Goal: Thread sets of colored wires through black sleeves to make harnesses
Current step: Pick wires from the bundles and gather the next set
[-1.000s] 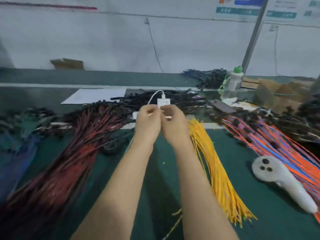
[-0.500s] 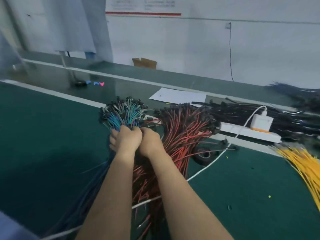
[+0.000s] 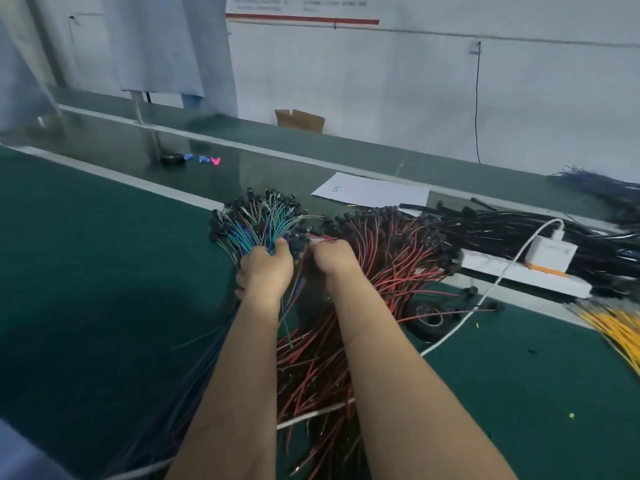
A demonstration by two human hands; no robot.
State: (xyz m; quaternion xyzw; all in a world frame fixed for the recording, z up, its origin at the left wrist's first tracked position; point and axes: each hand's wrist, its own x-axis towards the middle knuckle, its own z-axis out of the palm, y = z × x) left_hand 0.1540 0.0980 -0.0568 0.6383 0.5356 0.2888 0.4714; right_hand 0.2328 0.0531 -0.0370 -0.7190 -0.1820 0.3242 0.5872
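Observation:
A fan of blue and green wires (image 3: 256, 223) with black end caps lies on the green mat, left of a larger bundle of red and black wires (image 3: 391, 244). My left hand (image 3: 265, 271) grips the blue-green bundle just below its fanned ends. My right hand (image 3: 329, 261) sits beside it, fingers curled down at the seam between the two bundles; what it holds is hidden. A heap of black sleeves (image 3: 512, 226) lies at the right, behind the red bundle. Yellow wires (image 3: 616, 327) show at the right edge.
A white power strip (image 3: 519, 275) with a charger (image 3: 550, 252) and white cable (image 3: 460, 323) lies at the right. A roll of black tape (image 3: 429, 320) sits by the red wires. A paper sheet (image 3: 374, 192) and a cardboard box (image 3: 299, 121) lie farther back.
My view and both hands swung left from the yellow wires and charger to the blue-green and red bundles. Since half a second ago the hands have drawn slightly apart.

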